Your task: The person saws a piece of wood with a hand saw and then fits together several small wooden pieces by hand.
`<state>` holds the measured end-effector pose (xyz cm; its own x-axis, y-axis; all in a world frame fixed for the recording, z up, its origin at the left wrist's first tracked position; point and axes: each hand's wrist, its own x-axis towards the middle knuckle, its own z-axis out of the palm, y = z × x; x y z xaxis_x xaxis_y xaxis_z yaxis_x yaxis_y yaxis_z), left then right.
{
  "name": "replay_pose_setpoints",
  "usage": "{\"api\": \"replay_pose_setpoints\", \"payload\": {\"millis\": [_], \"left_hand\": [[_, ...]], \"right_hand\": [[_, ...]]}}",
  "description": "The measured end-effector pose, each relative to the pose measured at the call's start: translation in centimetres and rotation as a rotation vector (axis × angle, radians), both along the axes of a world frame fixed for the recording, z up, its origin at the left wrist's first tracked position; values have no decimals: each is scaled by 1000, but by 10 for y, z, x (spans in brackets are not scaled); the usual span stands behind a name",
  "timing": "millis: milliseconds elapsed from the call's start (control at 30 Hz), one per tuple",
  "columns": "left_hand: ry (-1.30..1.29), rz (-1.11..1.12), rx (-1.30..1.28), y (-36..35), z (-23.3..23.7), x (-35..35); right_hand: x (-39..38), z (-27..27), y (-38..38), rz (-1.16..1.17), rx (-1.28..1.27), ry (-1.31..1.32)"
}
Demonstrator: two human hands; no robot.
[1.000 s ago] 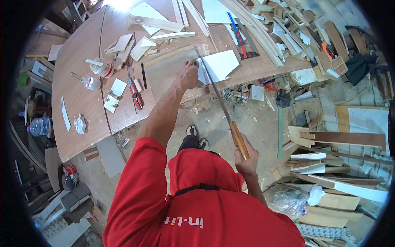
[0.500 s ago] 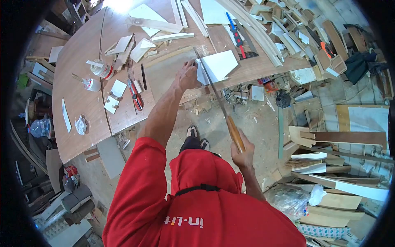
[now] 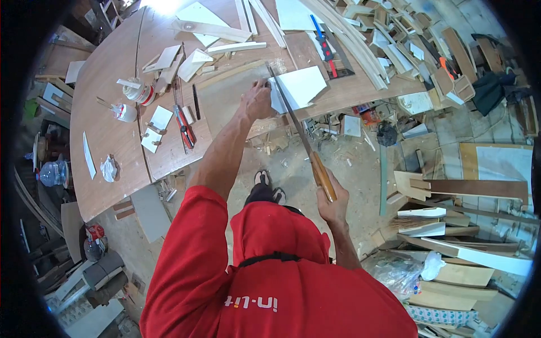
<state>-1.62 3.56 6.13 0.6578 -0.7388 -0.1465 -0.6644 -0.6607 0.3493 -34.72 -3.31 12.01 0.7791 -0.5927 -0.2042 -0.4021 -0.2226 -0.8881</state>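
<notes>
My right hand [image 3: 333, 202] is wrapped round the wooden handle of a handsaw [image 3: 322, 177]. The saw's long narrow blade slants up and away across a white-faced board [image 3: 301, 87] at the table's near edge. My left hand [image 3: 257, 101] has its fingers curled at the board's left side, just left of the blade, and holds it; the fingertips are partly hidden. Beneath that hand lies a flat brownish panel [image 3: 222, 107] on the worktable [image 3: 107, 158].
Left on the table are a red utility knife [image 3: 185, 128], glue containers [image 3: 141, 93] and small white offcuts [image 3: 162, 119]. A blue-and-red tool [image 3: 325, 50] and long strips [image 3: 352, 42] lie toward the right. Wood scraps [image 3: 406, 50] and stacked boards [image 3: 468, 191] crowd the right side.
My right hand and the handsaw have shifted slightly forward, toward the table. My left hand and the white-faced board stay in nearly the same place.
</notes>
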Motion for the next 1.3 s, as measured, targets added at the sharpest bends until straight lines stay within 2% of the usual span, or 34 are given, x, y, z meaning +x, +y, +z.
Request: {"api": "replay_pose_setpoints", "payload": {"millis": [33,133,200,267,333,433,567,667,733,867,933,1000,1100,1167,1300], "left_hand": [[-11,-7,1,-1,-3,4],[-59,20,-54,0,-14,6],[-25,28,3,-2,-13,4],[-26,13,-21,0,-14,1],[-43,-3,-44,1,-9,5],[-3,12,55,-1,-4,5],[43,7,34,1,-7,-1],[15,-1,24,-1,-3,4],[12,7,27,2,0,1],[21,14,-9,1,-6,0],[7,27,-52,0,-6,3],[20,20,90,-2,0,3],[57,15,38,0,5,0],[39,8,43,-1,1,4],[31,15,67,-2,6,0]], "right_hand": [[-11,-13,1,1,-70,2],[-32,2,6,22,-50,-28],[-29,-11,4,0,-101,-84],[-6,-5,0,6,-13,67],[-20,-14,5,-5,-43,32],[-35,-12,9,8,-146,-120],[-15,-14,5,-18,-22,1],[-27,-10,5,48,-146,-15],[-33,-9,4,-5,-45,-59],[-12,-19,3,11,-90,-39],[-27,-8,7,9,-77,-21],[-29,-5,4,20,-65,10],[-20,-14,3,0,-48,49],[-18,-18,5,31,-85,-49],[-34,-13,4,-6,-35,-39]]}}
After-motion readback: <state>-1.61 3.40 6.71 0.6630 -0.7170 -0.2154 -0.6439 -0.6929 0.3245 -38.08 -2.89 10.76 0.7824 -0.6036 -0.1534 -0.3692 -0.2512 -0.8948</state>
